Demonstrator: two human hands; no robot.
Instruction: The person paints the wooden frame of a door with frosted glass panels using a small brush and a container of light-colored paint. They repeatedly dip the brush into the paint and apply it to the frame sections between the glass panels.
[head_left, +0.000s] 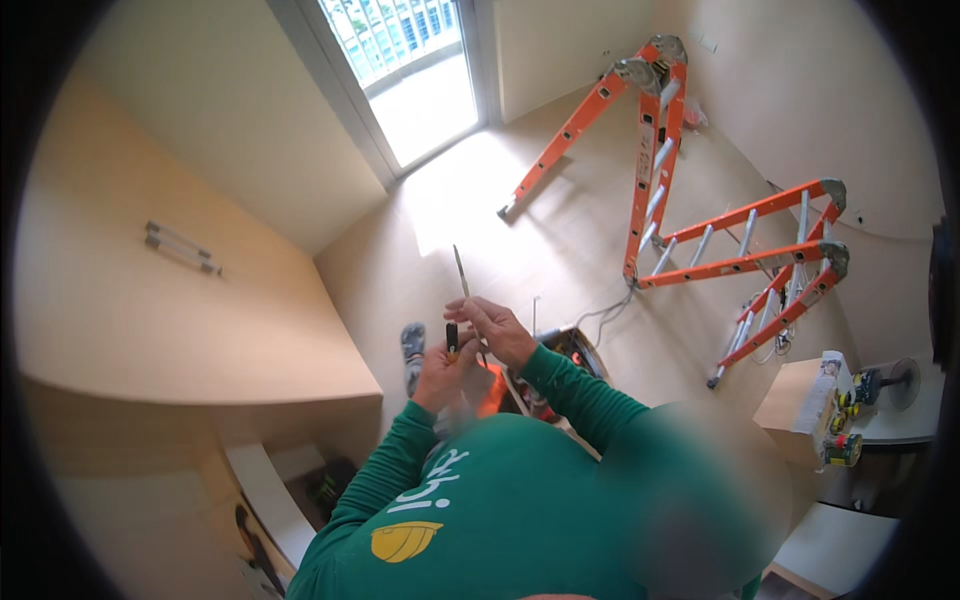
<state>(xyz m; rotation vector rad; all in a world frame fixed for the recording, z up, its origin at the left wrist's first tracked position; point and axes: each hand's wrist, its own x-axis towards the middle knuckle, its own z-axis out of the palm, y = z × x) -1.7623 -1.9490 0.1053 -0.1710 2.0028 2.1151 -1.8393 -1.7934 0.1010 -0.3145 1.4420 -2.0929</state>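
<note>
Presently:
Tool: long thin blade with dark handle (456, 300), upright between both hands.
Left hand (438, 372): gripping the handle's base.
Right hand (492, 328): fingers pinched on the handle.

Pale floor (560, 240), beige walls (800, 110). Bright window (405, 45) at 12 o'clock, sunlight patch below. Orange ladder (700, 210) at 2 o'clock. Light wood cabinet (150, 300) at 9 o'clock, possibly wardrobe.

A slim screwdriver (457, 305), black handle, grey shaft pointing up, held nearly upright.
</note>
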